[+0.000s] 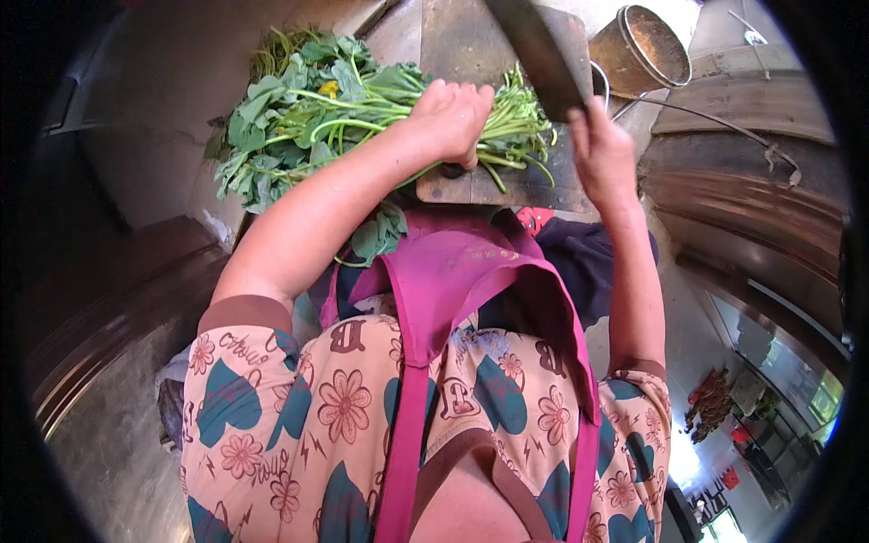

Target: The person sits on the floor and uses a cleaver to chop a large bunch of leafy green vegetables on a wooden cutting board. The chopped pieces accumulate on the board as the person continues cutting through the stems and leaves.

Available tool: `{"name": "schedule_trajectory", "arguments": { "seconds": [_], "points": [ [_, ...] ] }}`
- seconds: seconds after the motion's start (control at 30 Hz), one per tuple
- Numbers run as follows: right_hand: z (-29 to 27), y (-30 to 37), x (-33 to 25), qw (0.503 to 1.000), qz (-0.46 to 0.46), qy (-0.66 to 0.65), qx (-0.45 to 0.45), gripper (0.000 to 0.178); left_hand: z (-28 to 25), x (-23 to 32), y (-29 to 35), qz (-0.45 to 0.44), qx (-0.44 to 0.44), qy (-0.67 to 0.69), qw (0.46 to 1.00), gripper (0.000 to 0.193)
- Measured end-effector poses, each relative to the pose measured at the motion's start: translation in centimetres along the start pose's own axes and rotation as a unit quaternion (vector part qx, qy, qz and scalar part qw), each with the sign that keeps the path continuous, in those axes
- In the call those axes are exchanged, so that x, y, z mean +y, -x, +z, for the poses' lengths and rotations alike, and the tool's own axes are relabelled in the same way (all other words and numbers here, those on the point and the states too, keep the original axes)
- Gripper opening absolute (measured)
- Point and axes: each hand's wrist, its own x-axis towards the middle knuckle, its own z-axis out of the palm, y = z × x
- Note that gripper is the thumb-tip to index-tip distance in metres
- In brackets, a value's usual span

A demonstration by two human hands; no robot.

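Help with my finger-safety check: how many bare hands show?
2: the bare left hand on the long, leafy green stems; the bare right hand gripping the broad, dark metal cleaver.

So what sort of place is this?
Probably a home kitchen or similar food-preparation space: a cleaver in the right hand, leafy greens under the left hand, and a wooden chopping board beneath their stems.

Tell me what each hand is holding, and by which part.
The left hand holds the leafy greens by their stems. The right hand holds the broad-bladed knife at its handle end; the handle itself is mostly hidden.
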Motion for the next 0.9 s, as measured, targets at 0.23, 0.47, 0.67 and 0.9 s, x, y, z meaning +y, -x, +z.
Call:
{"name": "schedule_trajectory", "arguments": {
  "seconds": [0.23, 0.47, 0.67, 0.9],
  "points": [
    [2.0, 0.3, 0.7, 0.992, 0.01, 0.073, -0.1, 0.021, 0.7, -0.3, -0.1, 0.013, 0.009, 0.004, 1.0, 0.065],
    [1.9, 1.4, 1.1, 0.998, 0.049, -0.037, 0.005, 0.021, 0.0, 0.2, -0.2, 0.011, -0.007, 0.015, 1.0, 0.067],
    [-1.5, 0.1, -1.2, 0.999, -0.012, -0.019, 0.049, 0.019, 0.0, 0.2, 0.1, 0.002, 0.024, -0.003, 1.0, 0.064],
    [0.1, 0.4, -0.3, 0.998, -0.01, 0.047, -0.043, 0.022, 0.5, 0.1, 0.2, -0.006, 0.01, -0.001, 1.0, 0.067]
  ]
}}
